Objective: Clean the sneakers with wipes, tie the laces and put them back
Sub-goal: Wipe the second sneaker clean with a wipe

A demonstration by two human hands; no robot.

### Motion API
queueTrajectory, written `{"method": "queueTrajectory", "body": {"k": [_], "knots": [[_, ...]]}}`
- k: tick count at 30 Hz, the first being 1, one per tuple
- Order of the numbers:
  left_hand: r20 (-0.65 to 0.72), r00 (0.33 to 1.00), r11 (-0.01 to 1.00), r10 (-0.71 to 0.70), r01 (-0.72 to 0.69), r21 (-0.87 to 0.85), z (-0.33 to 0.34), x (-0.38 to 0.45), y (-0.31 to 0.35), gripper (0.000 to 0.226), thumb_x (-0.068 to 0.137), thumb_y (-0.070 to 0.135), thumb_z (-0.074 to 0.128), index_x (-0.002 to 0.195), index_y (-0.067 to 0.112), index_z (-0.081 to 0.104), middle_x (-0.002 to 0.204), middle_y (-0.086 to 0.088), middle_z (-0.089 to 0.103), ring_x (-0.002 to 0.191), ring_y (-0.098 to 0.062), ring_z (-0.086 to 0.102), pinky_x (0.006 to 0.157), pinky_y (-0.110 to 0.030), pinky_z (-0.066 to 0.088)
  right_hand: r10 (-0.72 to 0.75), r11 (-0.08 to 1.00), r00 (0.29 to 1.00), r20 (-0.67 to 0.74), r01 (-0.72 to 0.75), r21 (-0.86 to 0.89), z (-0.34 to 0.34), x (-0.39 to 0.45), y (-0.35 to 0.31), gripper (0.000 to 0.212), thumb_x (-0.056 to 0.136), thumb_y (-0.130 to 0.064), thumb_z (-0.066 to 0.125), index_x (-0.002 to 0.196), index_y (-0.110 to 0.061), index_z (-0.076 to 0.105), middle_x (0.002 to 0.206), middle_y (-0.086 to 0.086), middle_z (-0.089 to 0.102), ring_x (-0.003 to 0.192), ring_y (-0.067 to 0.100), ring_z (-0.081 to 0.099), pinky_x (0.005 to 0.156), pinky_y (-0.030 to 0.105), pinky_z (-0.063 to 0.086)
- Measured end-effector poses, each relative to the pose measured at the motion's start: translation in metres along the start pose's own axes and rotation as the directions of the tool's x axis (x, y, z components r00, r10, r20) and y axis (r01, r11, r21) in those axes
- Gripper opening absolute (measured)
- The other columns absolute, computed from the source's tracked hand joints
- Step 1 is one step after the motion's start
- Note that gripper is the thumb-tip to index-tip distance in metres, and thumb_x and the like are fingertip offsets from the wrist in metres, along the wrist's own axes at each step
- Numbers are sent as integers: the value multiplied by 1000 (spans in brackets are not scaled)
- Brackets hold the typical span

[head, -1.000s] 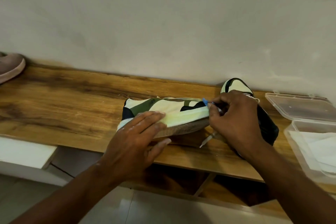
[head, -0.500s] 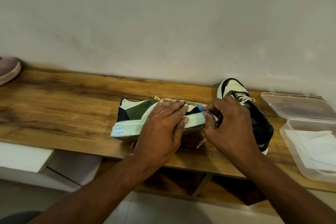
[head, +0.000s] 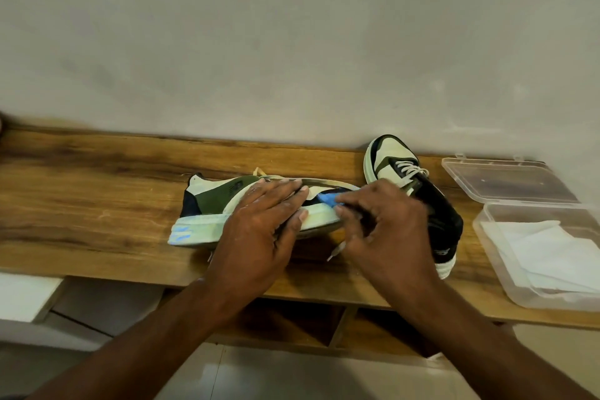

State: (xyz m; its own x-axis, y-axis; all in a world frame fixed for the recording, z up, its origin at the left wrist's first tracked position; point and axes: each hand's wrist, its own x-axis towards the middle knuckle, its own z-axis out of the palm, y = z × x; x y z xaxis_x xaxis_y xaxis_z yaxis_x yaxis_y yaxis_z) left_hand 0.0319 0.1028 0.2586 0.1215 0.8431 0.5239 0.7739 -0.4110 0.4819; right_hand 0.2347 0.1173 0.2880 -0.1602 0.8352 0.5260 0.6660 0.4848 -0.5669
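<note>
The left hand is lying flat, fingers straight, pressing down on the near sneaker, which is sitting on its sole on the wooden shelf, heel to the left. The right hand is working at the shoe's toe end, its fingers curling beside a small blue piece; whether it is pinching that piece cannot be told. The second sneaker is standing just behind the right hand, beside an open clear box holding white wipes
</note>
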Motion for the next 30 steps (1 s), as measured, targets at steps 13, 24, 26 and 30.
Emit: {"method": "queueTrajectory", "body": {"k": [13,24,26,30], "knots": [[45,998,999,-40,41,-11,-2,7,0,39,104,34,53,140,22,65,146,8,61,139,-7,50,120,-46,37,125,981,991,-48,-131,-142,-3,16,9,11,88,-8,73,93,-17,77,89,-3,67,81,9,58,73,32,55],[45,999,999,-31,31,12,-1,3,0,42,105,38,49,140,22,65,146,7,61,139,-9,51,121,-44,36,135,982,990,-36,-138,-130,-3,20,22,14,88,-9,75,96,-20,79,88,-8,65,81,3,55,74,15,44],[39,999,999,-34,34,8,-1,3,-1,42,104,38,49,140,22,66,146,6,61,139,-10,52,120,-46,37,176,975,984,-43,-180,-134,-3,22,23,15,88,-9,75,97,-20,80,88,-9,65,81,3,54,74,6,35],[31,999,1000,-24,23,18,0,5,-1,41,104,36,50,138,20,66,145,5,62,137,-12,54,118,-47,39,40,993,999,-28,-43,-106,5,13,3,18,88,-3,73,102,-14,79,95,-4,62,83,6,56,73,10,43]]}}
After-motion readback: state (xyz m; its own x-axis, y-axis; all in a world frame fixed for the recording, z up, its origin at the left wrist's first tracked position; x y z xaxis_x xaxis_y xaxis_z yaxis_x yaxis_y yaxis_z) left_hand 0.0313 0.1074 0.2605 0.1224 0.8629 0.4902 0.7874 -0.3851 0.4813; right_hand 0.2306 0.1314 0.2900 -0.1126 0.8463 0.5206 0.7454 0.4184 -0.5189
